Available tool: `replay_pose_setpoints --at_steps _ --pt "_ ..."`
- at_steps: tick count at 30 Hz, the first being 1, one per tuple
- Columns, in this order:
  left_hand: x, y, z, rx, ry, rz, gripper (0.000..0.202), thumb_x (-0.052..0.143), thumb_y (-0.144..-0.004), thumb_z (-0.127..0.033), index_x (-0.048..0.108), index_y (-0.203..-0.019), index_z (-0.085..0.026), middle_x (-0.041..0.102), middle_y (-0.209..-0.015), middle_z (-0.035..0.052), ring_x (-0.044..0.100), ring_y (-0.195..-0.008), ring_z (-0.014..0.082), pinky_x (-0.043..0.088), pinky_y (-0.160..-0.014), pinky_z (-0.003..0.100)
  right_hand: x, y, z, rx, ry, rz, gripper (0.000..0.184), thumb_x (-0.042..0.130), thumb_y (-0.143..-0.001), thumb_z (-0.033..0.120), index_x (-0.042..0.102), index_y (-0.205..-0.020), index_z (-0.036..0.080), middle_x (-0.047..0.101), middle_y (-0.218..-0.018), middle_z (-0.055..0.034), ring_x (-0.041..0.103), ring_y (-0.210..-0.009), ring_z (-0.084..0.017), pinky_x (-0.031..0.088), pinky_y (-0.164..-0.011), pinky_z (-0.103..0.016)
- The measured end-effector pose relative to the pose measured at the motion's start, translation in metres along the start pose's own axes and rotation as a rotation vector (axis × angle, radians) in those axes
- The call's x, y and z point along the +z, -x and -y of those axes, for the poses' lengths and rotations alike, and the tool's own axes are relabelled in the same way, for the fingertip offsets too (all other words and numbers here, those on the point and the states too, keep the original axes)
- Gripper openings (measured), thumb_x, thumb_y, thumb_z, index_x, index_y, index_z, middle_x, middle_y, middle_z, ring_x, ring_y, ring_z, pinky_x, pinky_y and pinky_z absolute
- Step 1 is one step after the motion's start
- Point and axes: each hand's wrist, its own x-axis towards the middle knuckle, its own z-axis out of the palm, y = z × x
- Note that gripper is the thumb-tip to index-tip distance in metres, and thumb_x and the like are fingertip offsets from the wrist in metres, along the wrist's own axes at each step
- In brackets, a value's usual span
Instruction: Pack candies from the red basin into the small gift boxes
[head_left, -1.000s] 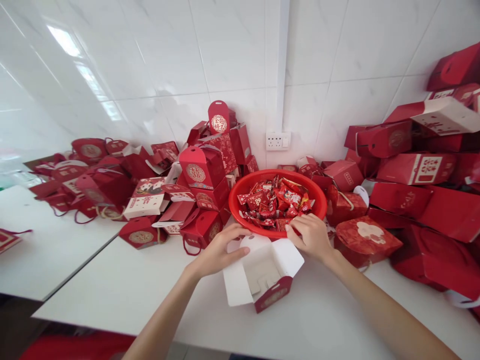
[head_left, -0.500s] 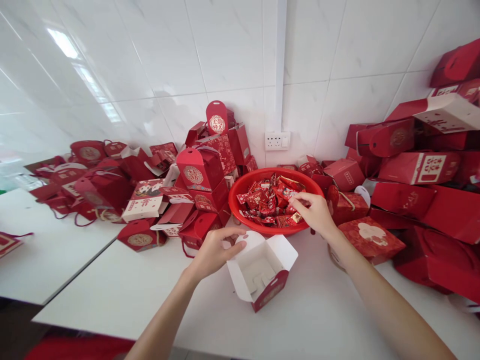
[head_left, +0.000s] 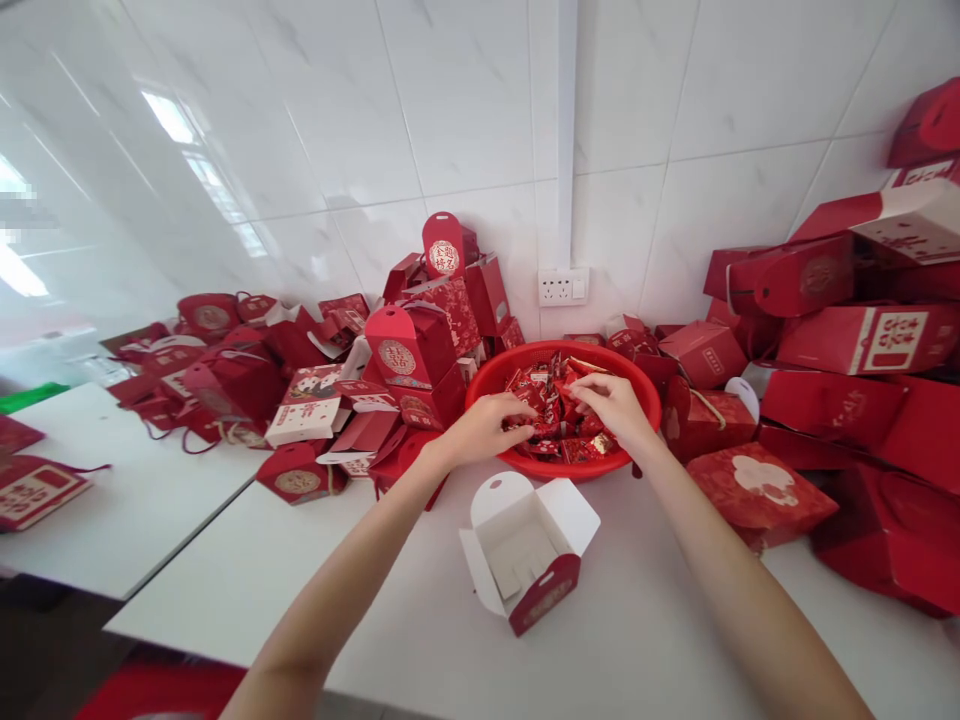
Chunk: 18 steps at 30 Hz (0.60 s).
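A red plastic basket (head_left: 651,410) full of small red wrapped candies (head_left: 553,405) stands in front of me. At its left side my left hand (head_left: 491,428) reaches over the rim, thumb and fingers apart above the wrappers. My right hand (head_left: 611,405) is over the right part of the candies, its thumb and fingertips closed together on a wrapped candy; the piece is mostly hidden by the fingers. Nearer to me sits a folded gift box (head_left: 525,550), red outside and white inside, with its flaps open and no candy visible in it. Neither hand touches the box.
Red gift boxes (head_left: 409,345) are stacked left of the basket, and a further pile (head_left: 232,375) lies farther left. On the right, more boxes (head_left: 817,400) are heaped high. A tiled wall with a power socket (head_left: 562,287) rises behind the white table (head_left: 405,620).
My left hand has let go of the gift box's flap and moved up to the candies in the basket. The right hand stays among the candies. The view has shifted slightly left.
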Motion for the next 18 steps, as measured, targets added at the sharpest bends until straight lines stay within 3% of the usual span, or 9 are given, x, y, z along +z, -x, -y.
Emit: replay_pose_setpoints --at_steps 3,5,7,11,16,18 --pt "0.013 -0.042 0.01 0.036 -0.086 0.259 0.024 0.07 -0.085 -0.034 0.074 -0.104 -0.02 0.074 -0.097 0.0061 0.066 -0.088 0.0227 0.048 -0.08 0.03 -0.002 0.002 -0.001 0.02 -0.01 -0.015 0.027 0.074 -0.065 0.046 0.07 -0.073 0.02 0.072 -0.074 -0.0046 0.062 -0.061 -0.018 0.053 -0.061 -0.034" --pt "0.023 -0.062 0.019 0.014 -0.1 0.434 0.016 0.073 -0.081 -0.032 0.073 -0.089 -0.019 0.069 -0.078 0.002 0.061 -0.07 0.019 0.044 -0.067 0.027 -0.002 0.002 -0.001 0.029 -0.016 -0.005 0.027 0.075 -0.064 0.046 0.07 -0.072 0.02 0.072 -0.072 -0.0039 0.062 -0.059 -0.018 0.053 -0.06 -0.033" --pt "0.032 -0.072 0.03 -0.025 -0.093 0.495 0.011 0.07 -0.08 -0.025 0.066 -0.072 -0.018 0.06 -0.063 -0.0012 0.051 -0.059 0.0159 0.038 -0.061 0.027 -0.002 0.001 -0.002 0.031 -0.023 0.002 0.027 0.076 -0.063 0.045 0.07 -0.071 0.02 0.071 -0.071 -0.0034 0.063 -0.058 -0.018 0.054 -0.061 -0.033" --pt "0.042 -0.069 0.047 -0.059 0.016 0.362 0.021 0.06 -0.085 -0.022 0.056 -0.064 -0.018 0.053 -0.058 -0.0032 0.045 -0.056 0.0133 0.035 -0.061 0.026 -0.002 -0.001 -0.004 0.044 -0.042 -0.039 0.026 0.076 -0.065 0.044 0.071 -0.074 0.021 0.073 -0.072 -0.0042 0.064 -0.059 -0.018 0.055 -0.059 -0.034" --pt "0.041 -0.057 0.046 -0.065 0.201 -0.039 0.034 0.053 -0.093 -0.041 0.057 -0.07 -0.017 0.053 -0.065 -0.0025 0.046 -0.063 0.0132 0.035 -0.063 0.025 -0.001 0.0 -0.005 0.063 -0.036 0.026 0.027 0.076 -0.068 0.045 0.07 -0.071 0.019 0.07 -0.064 -0.0033 0.064 -0.056 -0.017 0.055 -0.06 -0.032" --pt "0.039 -0.056 0.042 -0.044 0.285 -0.144 0.034 0.054 -0.094 -0.043 0.061 -0.075 -0.016 0.059 -0.072 -0.0007 0.05 -0.068 0.0143 0.039 -0.067 0.026 0.0 0.001 -0.004 0.1 -0.04 0.067 0.028 0.075 -0.07 0.046 0.07 -0.072 0.019 0.07 -0.063 -0.0035 0.064 -0.056 -0.016 0.055 -0.059 -0.031"
